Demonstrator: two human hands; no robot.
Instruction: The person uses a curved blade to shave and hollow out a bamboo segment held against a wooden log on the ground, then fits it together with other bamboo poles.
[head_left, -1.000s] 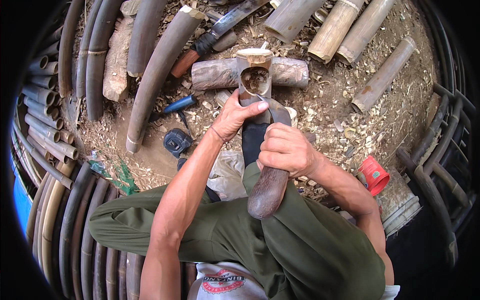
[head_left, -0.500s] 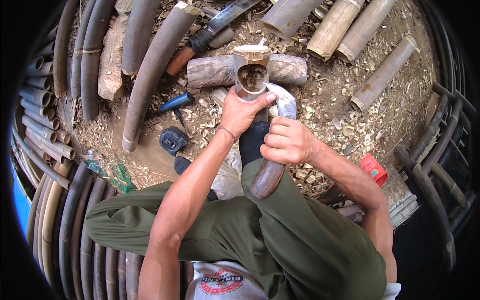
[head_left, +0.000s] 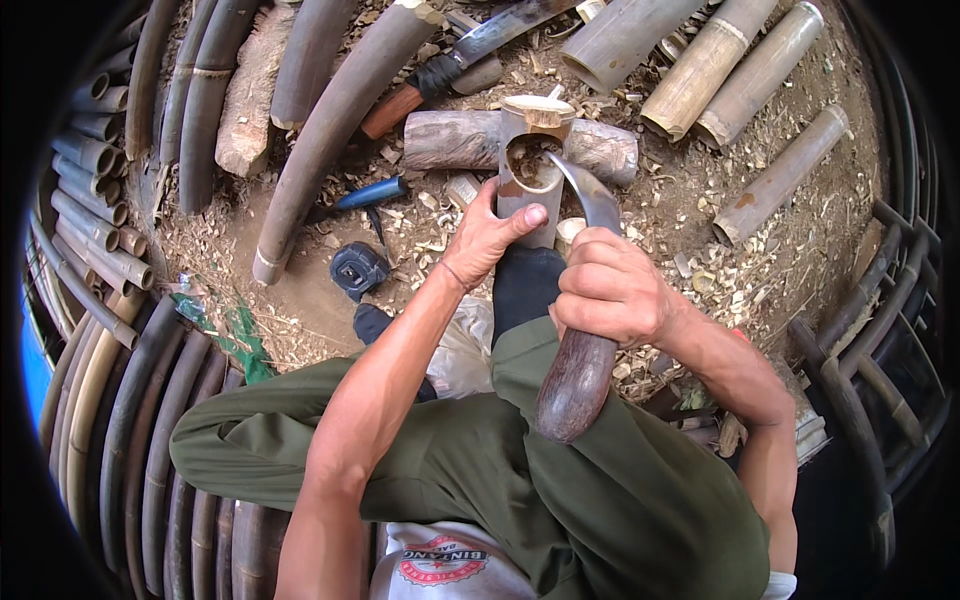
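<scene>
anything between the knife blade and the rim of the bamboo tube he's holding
Nothing visible. The curved knife in the right hand already has its blade tip at the open rim of the bamboo tube, which the left hand grips from the side, below the rim.

Even, soft daylight with faint shadows and no glare; centre of the frame sharp, while strong fisheye distortion bends straight edges toward a black circular rim, darkest at the right and lower left.
</scene>
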